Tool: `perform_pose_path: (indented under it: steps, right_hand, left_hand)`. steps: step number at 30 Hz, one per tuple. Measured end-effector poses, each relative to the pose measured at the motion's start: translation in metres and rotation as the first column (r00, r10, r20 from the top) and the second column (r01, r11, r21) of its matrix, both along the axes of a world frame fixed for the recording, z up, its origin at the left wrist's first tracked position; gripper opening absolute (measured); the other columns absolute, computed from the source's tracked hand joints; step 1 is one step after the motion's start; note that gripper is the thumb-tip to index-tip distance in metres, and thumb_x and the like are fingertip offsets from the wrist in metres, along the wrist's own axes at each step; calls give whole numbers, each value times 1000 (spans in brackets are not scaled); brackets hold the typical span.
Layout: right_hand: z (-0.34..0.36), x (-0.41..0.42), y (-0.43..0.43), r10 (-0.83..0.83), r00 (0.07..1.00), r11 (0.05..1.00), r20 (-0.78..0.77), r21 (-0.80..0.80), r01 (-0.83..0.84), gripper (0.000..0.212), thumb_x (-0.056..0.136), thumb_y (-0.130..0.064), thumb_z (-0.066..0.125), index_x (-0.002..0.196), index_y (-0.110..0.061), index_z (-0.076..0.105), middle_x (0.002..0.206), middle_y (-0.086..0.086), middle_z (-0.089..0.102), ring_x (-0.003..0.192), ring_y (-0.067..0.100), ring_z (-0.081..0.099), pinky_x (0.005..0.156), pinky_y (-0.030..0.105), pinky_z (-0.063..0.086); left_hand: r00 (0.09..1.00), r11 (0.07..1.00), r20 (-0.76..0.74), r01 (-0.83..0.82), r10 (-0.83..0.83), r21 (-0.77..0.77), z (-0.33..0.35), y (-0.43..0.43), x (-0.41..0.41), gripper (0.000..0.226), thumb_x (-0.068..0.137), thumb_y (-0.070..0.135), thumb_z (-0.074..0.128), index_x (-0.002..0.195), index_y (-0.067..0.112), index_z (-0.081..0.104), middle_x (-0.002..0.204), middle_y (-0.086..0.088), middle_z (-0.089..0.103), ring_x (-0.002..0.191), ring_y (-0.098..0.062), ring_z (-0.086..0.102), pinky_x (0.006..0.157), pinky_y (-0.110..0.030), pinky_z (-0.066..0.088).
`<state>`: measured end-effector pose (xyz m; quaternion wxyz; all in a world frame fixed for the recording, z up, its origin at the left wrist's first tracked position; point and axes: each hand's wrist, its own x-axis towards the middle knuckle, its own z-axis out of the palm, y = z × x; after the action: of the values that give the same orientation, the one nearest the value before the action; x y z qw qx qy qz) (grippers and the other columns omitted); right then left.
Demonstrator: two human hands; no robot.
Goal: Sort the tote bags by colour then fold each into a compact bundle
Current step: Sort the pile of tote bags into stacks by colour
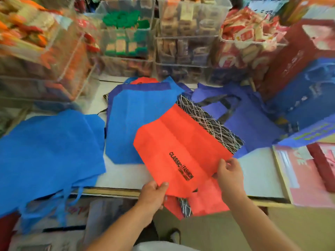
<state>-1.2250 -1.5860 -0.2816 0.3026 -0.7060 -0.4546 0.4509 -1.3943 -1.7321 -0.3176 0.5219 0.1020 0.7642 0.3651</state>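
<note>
An orange-red tote bag (177, 147) printed "CLASSIC FASHION" lies tilted over the table's front edge. My left hand (154, 194) pinches its near left corner, thumb on top. My right hand (229, 173) pinches its near right edge. Under it lies a black bag with a white line pattern (208, 122). A light blue bag (137, 118) lies flat behind it, on top of a darker blue one. A big blue bag (49, 153) is spread at the left, its handles hanging off the table. A purple-blue bag (244, 116) with dark handles lies at the right.
The white table (126, 174) has a wooden front edge. Clear plastic bins (126, 38) full of packaged goods line the back. At the right stand a dark red bag (297, 57), a blue printed bag (308, 98) and pink packets (301, 176).
</note>
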Motion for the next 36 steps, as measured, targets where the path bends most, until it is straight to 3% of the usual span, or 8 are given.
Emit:
perform_pose_path:
  steps: [3, 5, 10, 15, 20, 25, 32, 36]
  right_hand:
    - [-29, 54, -13, 27, 997, 973, 70, -232, -10, 12, 93, -10, 51, 100, -5, 59, 82, 25, 66, 64, 28, 62, 66, 46, 57]
    - [-41, 77, -19, 44, 988, 938, 145, -347, 9, 22, 89, -6, 52, 108, 4, 54, 84, 19, 63, 71, 30, 61, 69, 46, 55]
    - [-43, 79, -39, 317, 844, 948, 432, -126, -292, 65, 89, -18, 68, 149, -6, 44, 149, 24, 38, 138, 39, 37, 117, 47, 31]
    - [-53, 40, -36, 715, 566, 666, 410, -152, -731, 57, 98, -39, 63, 152, -27, 46, 164, 7, 33, 151, 27, 29, 122, 37, 23]
    - [-71, 8, -28, 836, 353, 516, 421, -383, -766, 63, 99, -61, 46, 157, -37, 34, 166, 1, 28, 153, 26, 23, 123, 40, 24]
    - [-72, -45, -21, 747, 353, 553, 564, -232, -800, 76, 87, -76, 30, 154, -41, 39, 168, 4, 24, 153, 33, 20, 123, 47, 27]
    - [-101, -104, -9, 836, 373, 530, 403, -417, -739, 68, 94, -71, 39, 157, -48, 26, 171, -4, 10, 158, 29, 3, 127, 51, 11]
    - [-108, -119, -2, 840, 318, 512, 439, -450, -732, 74, 94, -80, 15, 159, -46, 24, 172, -4, 5, 158, 30, 0, 128, 47, 7]
  left_hand:
    - [966, 956, 73, 257, -249, -144, -16, -8, 23, 30, 102, 35, 56, 91, 10, 68, 74, -4, 68, 59, -16, 61, 44, -25, 43]
    - [960, 947, -56, 259, -273, -189, -31, -13, 22, 35, 98, 41, 60, 77, 14, 64, 69, -4, 67, 59, -19, 62, 47, -32, 49]
    - [959, 990, -278, 17, -55, -138, -47, -13, 1, 23, 91, 42, 69, 97, 26, 55, 94, 5, 67, 86, -19, 69, 78, -43, 59]
    - [946, 979, -261, 202, -190, 17, -50, 18, 11, 22, 87, 31, 72, 106, 27, 62, 104, 5, 72, 100, -20, 69, 91, -39, 55]
    - [927, 959, -248, 282, -281, -30, -38, 20, -12, 46, 96, 31, 66, 138, 14, 57, 136, -1, 59, 124, -19, 58, 110, -39, 45]
    - [910, 986, -391, 90, -139, -142, -41, 4, -120, 46, 98, 31, 64, 139, 13, 56, 142, -2, 56, 124, -23, 59, 104, -32, 44]
    - [884, 977, -441, 70, -154, -202, -46, 12, -215, 55, 95, 27, 69, 143, 7, 50, 143, -14, 49, 134, -30, 48, 114, -36, 36]
    - [913, 982, -401, -6, -72, -189, -56, 23, -234, 60, 88, 28, 77, 140, 14, 51, 134, -5, 49, 123, -21, 54, 111, -37, 42]
